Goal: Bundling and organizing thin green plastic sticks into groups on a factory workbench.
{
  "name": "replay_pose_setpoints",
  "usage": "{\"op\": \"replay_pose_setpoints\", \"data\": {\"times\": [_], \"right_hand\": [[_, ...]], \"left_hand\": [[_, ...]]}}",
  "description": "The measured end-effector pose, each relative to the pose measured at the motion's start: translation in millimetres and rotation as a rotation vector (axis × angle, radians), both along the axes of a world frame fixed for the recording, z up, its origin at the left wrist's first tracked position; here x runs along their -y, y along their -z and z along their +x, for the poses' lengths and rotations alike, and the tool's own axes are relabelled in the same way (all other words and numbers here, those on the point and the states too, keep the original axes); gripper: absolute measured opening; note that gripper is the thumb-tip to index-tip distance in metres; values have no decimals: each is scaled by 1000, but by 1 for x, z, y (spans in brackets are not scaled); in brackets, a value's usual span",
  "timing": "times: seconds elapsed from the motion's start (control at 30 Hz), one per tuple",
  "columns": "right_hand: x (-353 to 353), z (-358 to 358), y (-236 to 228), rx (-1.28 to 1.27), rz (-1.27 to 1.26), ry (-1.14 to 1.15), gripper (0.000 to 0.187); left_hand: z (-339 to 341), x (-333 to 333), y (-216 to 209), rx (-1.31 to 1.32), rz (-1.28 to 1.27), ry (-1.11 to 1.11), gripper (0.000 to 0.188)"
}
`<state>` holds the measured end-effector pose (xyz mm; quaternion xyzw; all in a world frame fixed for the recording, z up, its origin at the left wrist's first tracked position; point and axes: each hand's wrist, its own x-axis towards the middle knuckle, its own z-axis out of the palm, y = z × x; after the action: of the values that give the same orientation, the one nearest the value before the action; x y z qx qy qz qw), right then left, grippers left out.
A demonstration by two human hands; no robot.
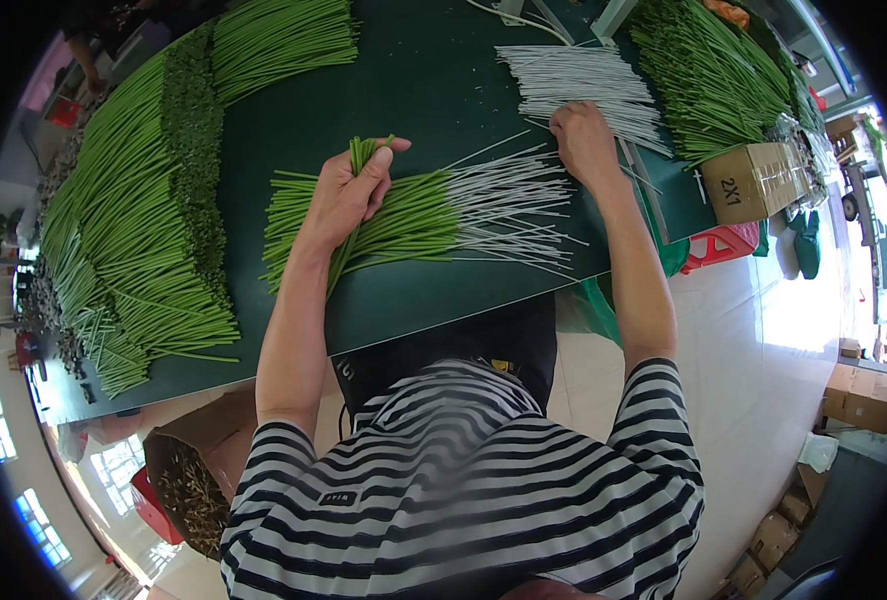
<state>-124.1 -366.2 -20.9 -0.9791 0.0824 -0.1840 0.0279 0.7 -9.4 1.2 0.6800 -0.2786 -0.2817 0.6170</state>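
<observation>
Left hand (346, 200) grips green stems (361, 152); right hand (585, 145) touches white rods (573, 75)

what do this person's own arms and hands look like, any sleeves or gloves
The left hand and right hand are bare: no gloves or wristwatch show. The left sleeve and right sleeve are short, leaving both forearms uncovered. Both sleeves carry white and dark, navy or black, stripes, matching the striped shirt.
</observation>
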Motion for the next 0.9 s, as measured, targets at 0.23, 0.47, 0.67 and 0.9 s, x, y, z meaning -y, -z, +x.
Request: {"op": "replay_pose_setpoints", "data": {"times": [0.23, 0.47, 0.67, 0.9], "right_hand": [[1, -7, -22, 47, 217, -37, 5], [-96, -7, -59, 334, 578, -364, 10], [-133, 4, -48, 326, 577, -402, 11], [-137, 10, -47, 256, 543, -417, 13]], "left_hand": [[0, 0, 1, -69, -84, 24, 32], [2, -2, 7, -74, -69, 65, 29], [0, -1, 4, -67, -54, 99, 32], [-1, -3, 3, -57, -35, 119, 33]]}}
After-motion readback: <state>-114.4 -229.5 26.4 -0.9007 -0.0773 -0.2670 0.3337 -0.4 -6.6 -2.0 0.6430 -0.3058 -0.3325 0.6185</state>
